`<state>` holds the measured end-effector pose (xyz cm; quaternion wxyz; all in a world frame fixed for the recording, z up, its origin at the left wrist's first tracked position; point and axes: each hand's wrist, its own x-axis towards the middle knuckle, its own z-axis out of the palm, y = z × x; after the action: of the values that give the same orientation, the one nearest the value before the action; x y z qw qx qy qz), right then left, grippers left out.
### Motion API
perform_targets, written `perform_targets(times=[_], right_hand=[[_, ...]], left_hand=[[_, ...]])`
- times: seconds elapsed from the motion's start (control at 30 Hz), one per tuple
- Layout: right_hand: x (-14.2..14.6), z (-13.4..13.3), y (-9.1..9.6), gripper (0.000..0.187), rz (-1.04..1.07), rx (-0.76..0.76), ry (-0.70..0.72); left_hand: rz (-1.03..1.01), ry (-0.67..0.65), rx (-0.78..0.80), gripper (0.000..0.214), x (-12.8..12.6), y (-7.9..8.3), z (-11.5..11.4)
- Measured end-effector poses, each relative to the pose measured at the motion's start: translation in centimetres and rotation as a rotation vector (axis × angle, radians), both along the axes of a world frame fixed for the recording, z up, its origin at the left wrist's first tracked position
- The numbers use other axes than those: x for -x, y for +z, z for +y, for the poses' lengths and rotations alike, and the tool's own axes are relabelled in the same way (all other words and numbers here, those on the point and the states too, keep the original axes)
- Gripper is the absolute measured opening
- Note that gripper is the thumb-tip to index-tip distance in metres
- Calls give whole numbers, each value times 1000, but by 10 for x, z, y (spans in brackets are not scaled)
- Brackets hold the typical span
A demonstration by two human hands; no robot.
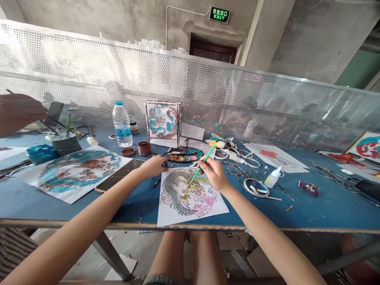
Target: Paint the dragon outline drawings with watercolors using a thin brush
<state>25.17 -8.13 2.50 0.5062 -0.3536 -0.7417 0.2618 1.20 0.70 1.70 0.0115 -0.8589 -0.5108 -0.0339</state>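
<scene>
My right hand (214,173) is closed around a green-handled paintbrush (206,159). The brush slants down to the left, its tip on a dragon line drawing (178,215) on white paper. Parts of the dragon are tinted yellow, grey-green and pink. My left hand (154,166) rests at the sheet's upper left corner, fingers loosely bent and apart, holding nothing that I can see. Just beyond both hands lies a dark paint palette (185,155) with several colours. A phone (120,176) lies partly under my left forearm.
Left: a finished dragon painting (71,176), blue paint jar (41,153), grey cup (63,142), another person's hand (20,113) with a brush. Behind: a water bottle (121,124), brown paint jar (144,149), framed picture (163,122). Right: tape rings (255,187), sticks, glue bottle (273,177).
</scene>
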Motion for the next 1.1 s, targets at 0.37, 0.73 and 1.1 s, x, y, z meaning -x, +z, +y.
perform_targets(times=[0.37,0.73,1.1], right_hand=[[1,-1,2,28,14,-27,-19],[3,0,2,23,71,86,144],[9,2,-6,25,-54,70,166]], left_hand=[[17,35,4,31,-3,-2,0],[-306,52,23,24,-11,-5,2],[-303,48,10,40,-11,-8,3]])
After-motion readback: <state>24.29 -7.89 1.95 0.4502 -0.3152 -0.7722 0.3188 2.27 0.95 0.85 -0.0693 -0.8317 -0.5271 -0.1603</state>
